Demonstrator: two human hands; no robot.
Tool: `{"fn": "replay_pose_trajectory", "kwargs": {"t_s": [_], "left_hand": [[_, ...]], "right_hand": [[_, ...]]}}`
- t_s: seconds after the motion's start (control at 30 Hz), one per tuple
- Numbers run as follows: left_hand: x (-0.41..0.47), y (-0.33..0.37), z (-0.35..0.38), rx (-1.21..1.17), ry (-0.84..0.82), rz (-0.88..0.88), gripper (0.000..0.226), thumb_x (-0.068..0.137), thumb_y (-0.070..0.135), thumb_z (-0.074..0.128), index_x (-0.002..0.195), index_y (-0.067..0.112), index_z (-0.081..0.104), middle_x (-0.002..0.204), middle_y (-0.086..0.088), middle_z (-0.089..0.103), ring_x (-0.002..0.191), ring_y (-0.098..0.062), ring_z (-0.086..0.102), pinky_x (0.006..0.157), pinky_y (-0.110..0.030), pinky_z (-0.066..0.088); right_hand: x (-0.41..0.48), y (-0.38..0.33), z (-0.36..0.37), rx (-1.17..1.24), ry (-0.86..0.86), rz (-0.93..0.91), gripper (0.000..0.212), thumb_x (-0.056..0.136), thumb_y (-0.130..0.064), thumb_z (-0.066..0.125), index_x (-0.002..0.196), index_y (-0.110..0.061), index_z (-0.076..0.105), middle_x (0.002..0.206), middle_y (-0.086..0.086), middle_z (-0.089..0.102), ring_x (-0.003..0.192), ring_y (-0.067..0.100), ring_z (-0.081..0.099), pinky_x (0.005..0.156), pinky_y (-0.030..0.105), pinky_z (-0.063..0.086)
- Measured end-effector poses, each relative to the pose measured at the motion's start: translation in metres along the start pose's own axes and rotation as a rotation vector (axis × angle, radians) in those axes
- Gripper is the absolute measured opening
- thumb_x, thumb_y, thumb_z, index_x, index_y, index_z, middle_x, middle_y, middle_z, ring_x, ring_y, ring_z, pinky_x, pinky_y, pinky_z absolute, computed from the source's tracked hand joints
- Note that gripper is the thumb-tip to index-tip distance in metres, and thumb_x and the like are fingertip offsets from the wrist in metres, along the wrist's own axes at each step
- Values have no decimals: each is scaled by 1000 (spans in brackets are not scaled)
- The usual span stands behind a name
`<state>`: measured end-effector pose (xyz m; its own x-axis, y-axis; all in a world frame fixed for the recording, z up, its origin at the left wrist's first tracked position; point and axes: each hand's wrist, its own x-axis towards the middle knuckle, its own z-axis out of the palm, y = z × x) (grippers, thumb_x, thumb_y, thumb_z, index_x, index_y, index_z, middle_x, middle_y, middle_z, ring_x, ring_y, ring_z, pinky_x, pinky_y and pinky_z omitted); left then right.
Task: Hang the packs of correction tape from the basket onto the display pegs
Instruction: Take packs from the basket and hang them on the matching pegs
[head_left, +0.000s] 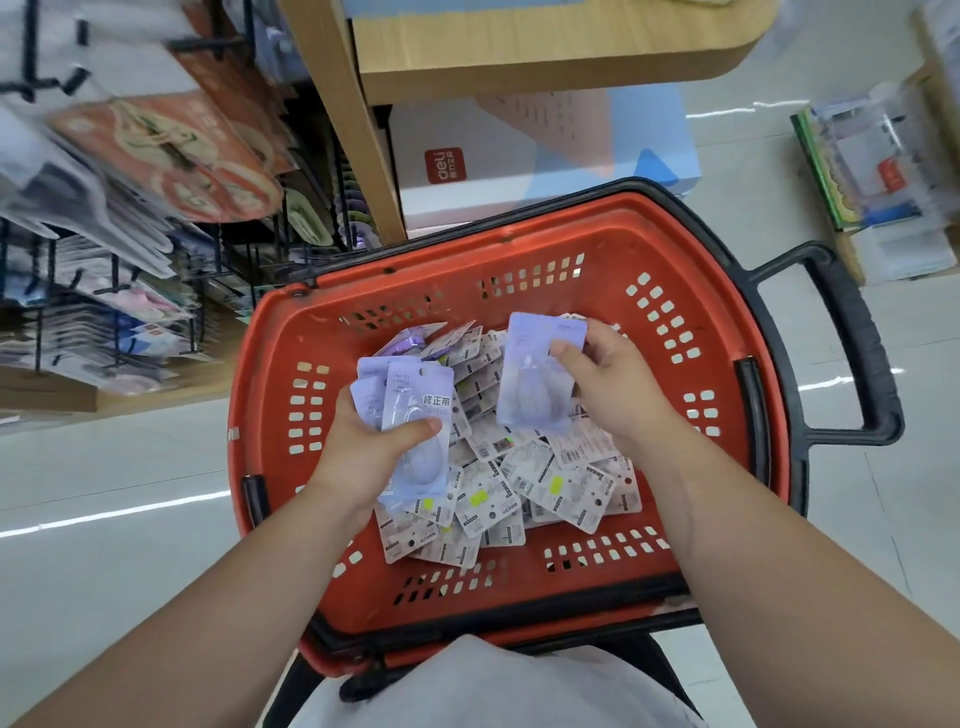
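The left hand (363, 447) grips a fanned stack of packs (410, 415), printed fronts up, ready for pegs; the right hand (608, 384) pinches another pack (540, 374) above the basket (519, 260).

The red basket (597, 312) holds a loose heap of correction-tape packs (561, 478).

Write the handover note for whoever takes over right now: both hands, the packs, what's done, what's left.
Left hand: grips a stack of lilac packs, front pack face up.
Right hand: pinches a single pack above the basket.
Pile of packs: lies loose in the basket, mostly face down.
Display pegs: to the left, blurred; whether any correction tape hangs there cannot be told.
Done: packs gathered in both hands.
Left: hang those, then the pile.
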<state>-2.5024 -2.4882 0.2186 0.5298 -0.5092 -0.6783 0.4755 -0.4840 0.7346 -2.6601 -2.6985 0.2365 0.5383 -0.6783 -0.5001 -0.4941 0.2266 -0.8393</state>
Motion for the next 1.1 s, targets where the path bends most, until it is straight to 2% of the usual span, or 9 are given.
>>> {"fn": "replay_pose_trajectory", "kwargs": {"t_s": [0.07,0.23,0.4,0.53,0.6,0.73,0.93,1.03,1.1], "left_hand": [[-1,2,2,-28,-29,6,72,72,16,92,135,23,59,120,-5,77,109,-26,75,96,-51,60],[-9,12,12,-155,-219,-54,69,78,21,85,142,19,59,132,-12,72,121,-34,70,106,-59,52],[-11,17,23,-181,-292,-121,61,72,18,82,130,18,66,120,-13,77,111,-34,75,86,-45,62],[-1,15,25,-181,-220,-182,54,69,9,78,122,19,71,116,-12,79,107,-33,76,89,-45,59],[10,11,25,-163,-149,-209,53,75,2,80,125,16,69,116,-12,79,103,-33,77,85,-45,60],[27,5,21,-131,32,-235,54,81,-8,80,124,20,64,112,-6,80,98,-28,78,81,-44,61],[30,5,7,-56,134,-166,51,79,-9,80,118,20,64,107,-1,80,94,-21,79,75,-39,60],[28,6,3,-49,132,-152,55,80,-8,80,127,15,65,111,-4,80,96,-22,79,72,-37,60],[26,8,3,-70,141,-147,55,80,-8,80,128,15,64,111,-3,80,97,-22,79,73,-37,60]], "right_hand": [[-9,-6,5,92,-35,30,13,102,-20,58,102,-27,69,103,7,74,98,33,68,84,50,56],[-28,-15,33,148,-202,117,13,105,-15,55,106,-20,67,99,2,74,88,23,73,68,42,60],[-24,-11,57,72,-135,65,13,101,-17,61,102,-23,72,100,3,75,90,18,72,80,41,58],[-12,0,58,57,-145,113,15,97,-25,69,82,-22,73,89,18,70,78,29,67,73,57,58],[2,11,55,42,-71,181,26,93,-41,70,83,-18,67,86,12,69,77,30,68,69,59,60],[39,38,31,-244,307,336,41,100,-44,60,123,-10,63,102,2,70,94,23,64,85,29,46],[72,75,24,-461,271,441,30,94,-38,68,107,-11,71,98,6,75,93,28,71,82,33,56],[76,68,25,-483,301,383,13,94,-27,65,89,-15,68,86,4,70,87,30,69,72,29,49],[68,57,25,-414,329,286,17,92,-19,63,75,-18,58,74,2,61,73,26,60,66,28,40]]}}
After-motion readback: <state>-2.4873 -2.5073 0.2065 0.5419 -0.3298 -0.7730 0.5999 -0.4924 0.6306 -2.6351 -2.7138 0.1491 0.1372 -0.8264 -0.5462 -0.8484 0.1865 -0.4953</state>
